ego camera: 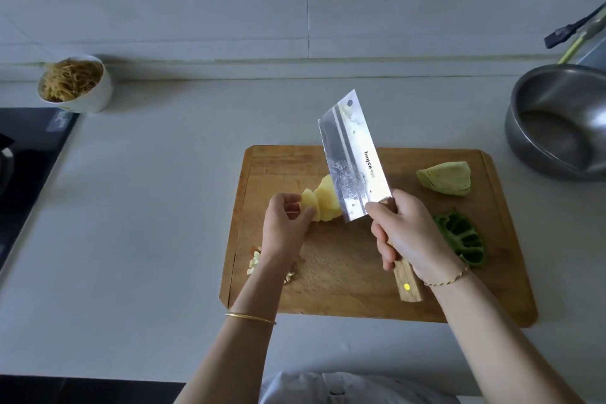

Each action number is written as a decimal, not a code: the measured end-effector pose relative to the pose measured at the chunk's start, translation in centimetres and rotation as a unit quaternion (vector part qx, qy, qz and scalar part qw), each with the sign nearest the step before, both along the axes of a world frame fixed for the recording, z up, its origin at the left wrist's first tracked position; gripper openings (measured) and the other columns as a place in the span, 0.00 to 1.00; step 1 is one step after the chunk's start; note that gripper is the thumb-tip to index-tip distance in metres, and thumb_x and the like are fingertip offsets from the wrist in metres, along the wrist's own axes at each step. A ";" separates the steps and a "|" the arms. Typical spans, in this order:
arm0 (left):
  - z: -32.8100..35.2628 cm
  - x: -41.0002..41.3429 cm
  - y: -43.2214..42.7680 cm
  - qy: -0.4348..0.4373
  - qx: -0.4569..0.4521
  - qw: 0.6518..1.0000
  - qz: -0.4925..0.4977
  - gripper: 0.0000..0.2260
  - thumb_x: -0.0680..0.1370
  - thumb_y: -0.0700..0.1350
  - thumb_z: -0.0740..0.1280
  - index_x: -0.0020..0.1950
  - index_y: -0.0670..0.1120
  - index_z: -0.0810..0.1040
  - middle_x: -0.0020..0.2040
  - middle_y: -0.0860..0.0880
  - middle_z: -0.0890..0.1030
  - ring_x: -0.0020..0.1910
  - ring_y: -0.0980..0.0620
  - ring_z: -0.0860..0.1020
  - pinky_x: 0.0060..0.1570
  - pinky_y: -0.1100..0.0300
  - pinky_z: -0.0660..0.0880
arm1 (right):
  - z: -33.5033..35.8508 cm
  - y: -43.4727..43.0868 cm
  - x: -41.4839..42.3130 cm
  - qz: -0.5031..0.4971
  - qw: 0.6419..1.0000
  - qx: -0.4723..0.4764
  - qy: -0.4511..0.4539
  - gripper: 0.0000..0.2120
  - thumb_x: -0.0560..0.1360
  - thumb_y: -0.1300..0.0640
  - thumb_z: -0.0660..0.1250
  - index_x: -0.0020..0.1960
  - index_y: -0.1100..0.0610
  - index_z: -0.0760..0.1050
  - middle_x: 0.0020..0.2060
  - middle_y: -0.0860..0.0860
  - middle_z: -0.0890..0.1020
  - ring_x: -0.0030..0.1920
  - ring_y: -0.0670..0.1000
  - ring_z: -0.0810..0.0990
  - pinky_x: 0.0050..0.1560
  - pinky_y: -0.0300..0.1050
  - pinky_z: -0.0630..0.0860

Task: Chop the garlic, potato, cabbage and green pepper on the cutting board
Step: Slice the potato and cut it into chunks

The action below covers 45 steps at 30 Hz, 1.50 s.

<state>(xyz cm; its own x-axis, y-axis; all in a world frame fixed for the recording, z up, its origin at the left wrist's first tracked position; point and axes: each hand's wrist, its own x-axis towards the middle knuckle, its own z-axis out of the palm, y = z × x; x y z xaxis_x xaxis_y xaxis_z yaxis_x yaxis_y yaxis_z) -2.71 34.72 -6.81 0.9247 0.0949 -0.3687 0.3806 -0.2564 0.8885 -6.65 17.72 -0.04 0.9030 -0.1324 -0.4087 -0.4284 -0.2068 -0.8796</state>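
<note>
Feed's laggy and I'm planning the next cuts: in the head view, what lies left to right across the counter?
White bowl → chopped garlic → potato slices → cleaver → green pepper → steel bowl. Cabbage wedge left out: it overlaps the pepper's span.

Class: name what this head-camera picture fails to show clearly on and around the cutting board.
Head view:
Potato slices: far part behind the cleaver; count unclear.
Garlic: partly under the wrist of the left hand.
Green pepper: one side behind the right hand.
Metal bowl: cut off by the right edge.
</note>
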 end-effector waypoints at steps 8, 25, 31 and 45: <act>-0.1 0.0 0.0 0.025 -0.037 0.999 0.023 0.12 0.75 0.42 0.71 0.57 0.45 0.73 0.49 0.48 0.80 0.46 0.52 0.82 0.43 0.62 0.80 | 0.0 2.0 -1.4 0.072 0.990 -0.116 -0.043 0.14 0.79 0.55 0.59 0.40 0.63 0.64 0.23 0.56 0.70 0.16 0.51 0.69 0.20 0.46 0.70; 0.2 0.3 -0.3 0.002 0.026 1.000 0.016 0.13 0.75 0.45 0.71 0.56 0.46 0.73 0.47 0.51 0.76 0.42 0.56 0.79 0.40 0.66 0.77 | 0.2 3.1 -1.4 0.112 0.970 -0.216 -0.014 0.16 0.81 0.54 0.57 0.36 0.49 0.58 0.26 0.50 0.71 0.14 0.45 0.68 0.19 0.37 0.67; 0.0 0.5 -0.5 0.006 0.014 1.000 0.021 0.13 0.75 0.43 0.71 0.56 0.45 0.73 0.48 0.49 0.77 0.48 0.51 0.79 0.48 0.58 0.80 | 0.6 2.9 -0.6 0.120 0.970 -0.211 0.012 0.11 0.81 0.53 0.57 0.40 0.52 0.61 0.26 0.50 0.70 0.14 0.45 0.68 0.19 0.37 0.67; -0.5 0.3 0.1 0.025 -0.020 0.999 0.025 0.10 0.75 0.43 0.71 0.54 0.48 0.74 0.49 0.47 0.79 0.50 0.49 0.80 0.52 0.51 0.80 | 1.1 4.1 0.2 0.169 0.938 -0.302 0.015 0.13 0.81 0.53 0.56 0.60 0.60 0.69 0.31 0.49 0.74 0.23 0.47 0.75 0.22 0.42 0.77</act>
<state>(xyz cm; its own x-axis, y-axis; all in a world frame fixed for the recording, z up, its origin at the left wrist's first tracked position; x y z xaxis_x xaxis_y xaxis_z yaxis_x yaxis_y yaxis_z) -2.45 34.86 -7.33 0.8997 0.1251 -0.4182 0.4357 -0.1994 0.8777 -6.43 21.83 1.05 0.9243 -0.0570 -0.3775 -0.2722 -0.7917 -0.5469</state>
